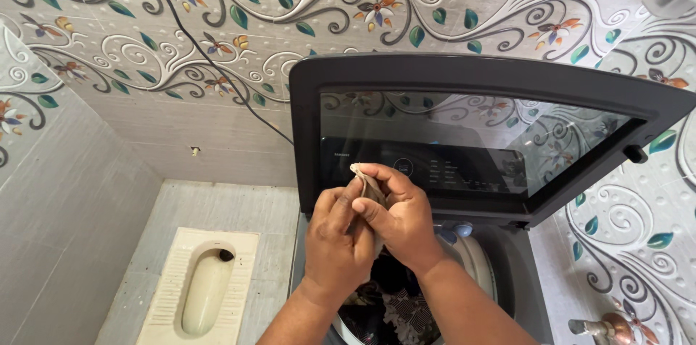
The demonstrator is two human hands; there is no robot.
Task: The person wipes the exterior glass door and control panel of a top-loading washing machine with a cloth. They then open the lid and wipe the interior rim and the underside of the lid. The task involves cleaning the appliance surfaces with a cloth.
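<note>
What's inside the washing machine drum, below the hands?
Dark clothes, one with a black-and-white pattern, lie in the open top-loading washing machine. The left hand and right hand, pinching a small beige cloth, cover most of the drum; its depth stays hidden.

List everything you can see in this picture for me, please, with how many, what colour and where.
Washing machine: one, dark grey, lower right, top open.
Lid: one, dark frame with glass pane, raised upright behind the hands.
Laundry: dark patterned clothes, count unclear, inside the drum.
Small pouch: one, beige, pinched between both hands above the drum.
Squat toilet: one, cream, set in the floor at lower left.
Cable: one, black, running down the wall to the machine.
Wall tiles: grey with white swirls and flowers, all around.
Tap: one, metal, bottom right corner.
Left hand: one, gripping the pouch.
Right hand: one, gripping the pouch.
</note>
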